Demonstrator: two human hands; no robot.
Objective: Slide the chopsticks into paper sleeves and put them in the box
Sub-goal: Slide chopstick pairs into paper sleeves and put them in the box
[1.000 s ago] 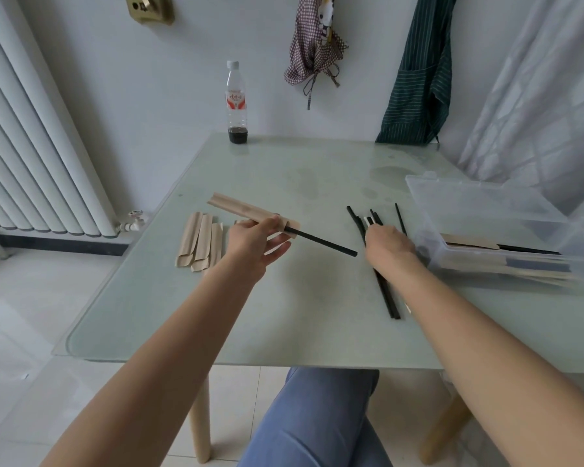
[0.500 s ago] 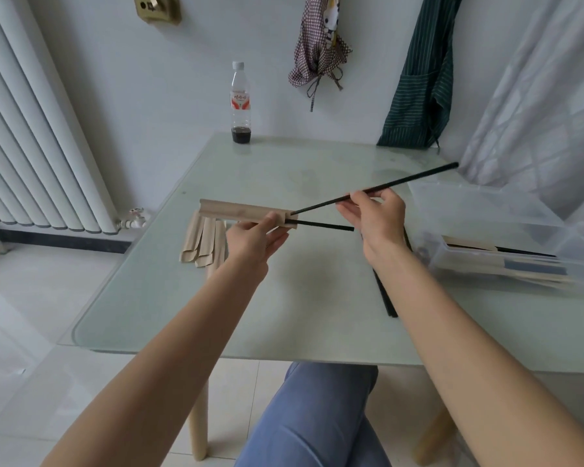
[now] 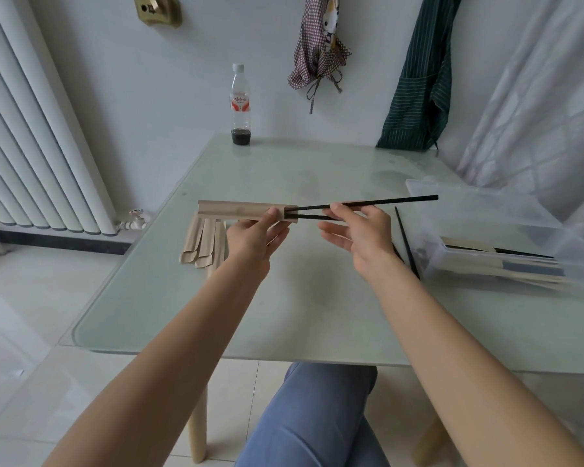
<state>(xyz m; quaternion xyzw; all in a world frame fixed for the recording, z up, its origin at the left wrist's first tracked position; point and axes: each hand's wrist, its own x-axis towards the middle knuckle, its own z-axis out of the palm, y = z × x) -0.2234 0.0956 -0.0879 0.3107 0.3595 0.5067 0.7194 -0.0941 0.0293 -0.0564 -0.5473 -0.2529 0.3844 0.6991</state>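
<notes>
Your clear plastic box is sitting at the right edge of the glass table, and it is holding several sleeved chopsticks lying flat along its near wall. Your left hand is pinching the open end of a paper sleeve, holding it level above the table. One black chopstick is lying partly inside the sleeve, and your right hand is gripping a second black chopstick between thumb and fingers, its tip sitting at the sleeve's mouth and its far end reaching toward the box. Spare paper sleeves are lying fanned on the table just under your left hand, near the left edge. Loose chopsticks are lying between your right wrist and the box. A plastic bottle with dark liquid is standing at the far edge, well apart from your hands. Bare glass is stretching between your forearms down to the near edge.
</notes>
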